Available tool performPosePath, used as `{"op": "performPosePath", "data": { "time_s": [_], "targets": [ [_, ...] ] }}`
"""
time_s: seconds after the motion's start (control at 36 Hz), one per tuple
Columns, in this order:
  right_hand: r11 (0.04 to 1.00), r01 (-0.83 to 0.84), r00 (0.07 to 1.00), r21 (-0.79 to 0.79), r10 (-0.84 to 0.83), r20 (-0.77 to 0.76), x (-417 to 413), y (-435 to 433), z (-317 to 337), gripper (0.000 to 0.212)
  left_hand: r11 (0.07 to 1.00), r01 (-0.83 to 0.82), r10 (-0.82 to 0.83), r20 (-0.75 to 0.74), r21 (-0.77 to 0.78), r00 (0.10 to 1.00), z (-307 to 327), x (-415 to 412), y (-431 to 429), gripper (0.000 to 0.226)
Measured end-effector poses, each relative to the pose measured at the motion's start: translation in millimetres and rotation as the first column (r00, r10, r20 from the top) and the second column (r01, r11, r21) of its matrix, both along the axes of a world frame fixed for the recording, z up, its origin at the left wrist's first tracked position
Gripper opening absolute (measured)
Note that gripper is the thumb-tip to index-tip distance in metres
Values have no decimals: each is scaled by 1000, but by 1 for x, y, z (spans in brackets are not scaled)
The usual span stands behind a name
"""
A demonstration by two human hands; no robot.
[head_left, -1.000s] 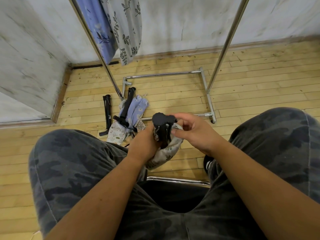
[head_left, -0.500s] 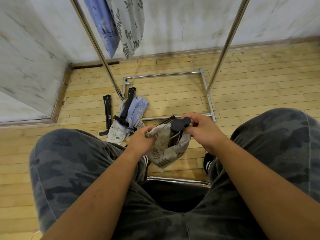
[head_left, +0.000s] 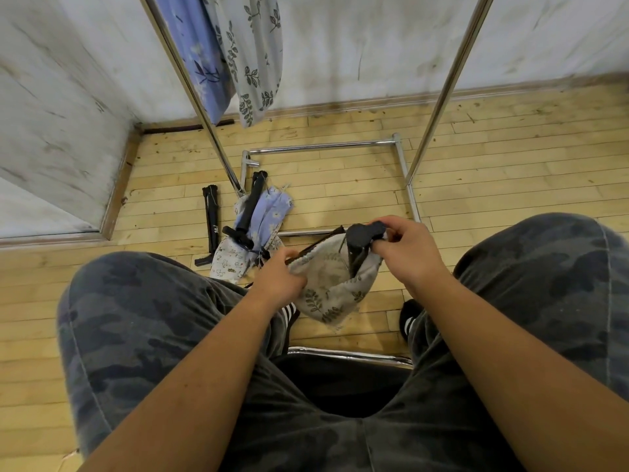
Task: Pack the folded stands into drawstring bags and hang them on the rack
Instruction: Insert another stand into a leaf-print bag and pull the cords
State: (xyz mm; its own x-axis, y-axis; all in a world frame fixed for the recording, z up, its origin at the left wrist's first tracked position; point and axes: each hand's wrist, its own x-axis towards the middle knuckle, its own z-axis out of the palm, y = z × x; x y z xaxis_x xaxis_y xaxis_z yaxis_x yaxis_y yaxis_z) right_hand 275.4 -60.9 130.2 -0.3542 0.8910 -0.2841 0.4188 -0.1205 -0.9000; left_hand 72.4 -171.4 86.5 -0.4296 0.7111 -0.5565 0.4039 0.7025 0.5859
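Left hand (head_left: 280,277) pinched the bag (head_left: 326,284) at its left rim. Right hand (head_left: 405,250) gripped the stand (head_left: 360,238) by its head. Stand sat partly inside the bag, between the knees, near side of the rack (head_left: 323,144).

The folded stand (head_left: 363,233) shows only its upper end; the rest is sunk inside the leaf-print bag (head_left: 328,287). The rack (head_left: 442,86) and its two hanging bags (head_left: 252,52) are cut off at the top edge.

Reaches both bare arms forward between the knees. Pinches the bag's (head_left: 335,284) edge with the left hand (head_left: 281,279), fingers curled. Grips the stand's (head_left: 361,234) top with the right hand (head_left: 406,255), fingers bent round it.
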Motion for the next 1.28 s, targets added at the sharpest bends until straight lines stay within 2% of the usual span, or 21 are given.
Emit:
{"op": "performPosePath", "data": {
  "time_s": [0.08,0.17,0.25,0.33,0.47,0.56,0.64,0.69,0.75,0.81,0.86,1.0,1.11,1.28],
  "targets": [
    [999,47,999,25,-47,6,1,3,-3,34,979,-5,7,12,-206,1000,-4,1,-3,36],
    [996,85,996,35,-86,19,3,4,-3,31,962,-80,130,178,-262,975,0,8,-4,38],
    [993,105,994,51,-107,32,4,5,0,32,988,-57,91,237,-147,967,1,10,-1,27],
    [987,148,988,56,-150,39,5,6,1,31,1000,-2,8,203,-31,979,4,11,2,19],
    [986,159,986,54,-161,46,4,6,0,32,989,13,-35,155,146,987,10,13,1,35],
    [985,160,986,60,-162,35,3,6,1,31,971,12,-69,229,241,971,15,17,4,33],
    [985,160,986,57,-162,30,2,5,1,30,954,55,-135,259,295,956,14,18,3,49],
    [985,162,986,53,-164,28,2,5,1,30,942,142,-208,198,303,958,11,18,2,60],
    [986,161,987,52,-162,21,3,4,2,30,919,271,-296,47,285,954,8,18,3,59],
    [985,163,986,50,-164,15,3,4,3,31,900,364,-341,-132,241,931,6,18,3,46],
    [985,168,986,48,-168,13,3,4,4,30,894,380,-327,-236,238,915,2,17,4,29],
    [987,154,987,50,-156,40,2,4,4,32,889,305,-245,-207,342,947,4,12,4,13],
    [988,140,987,61,-145,76,2,2,4,36,881,295,-238,-193,371,952,7,11,2,22],
    [992,87,986,88,-98,138,1,0,6,39,852,209,-159,-142,479,977,12,15,3,21]
  ]
}}
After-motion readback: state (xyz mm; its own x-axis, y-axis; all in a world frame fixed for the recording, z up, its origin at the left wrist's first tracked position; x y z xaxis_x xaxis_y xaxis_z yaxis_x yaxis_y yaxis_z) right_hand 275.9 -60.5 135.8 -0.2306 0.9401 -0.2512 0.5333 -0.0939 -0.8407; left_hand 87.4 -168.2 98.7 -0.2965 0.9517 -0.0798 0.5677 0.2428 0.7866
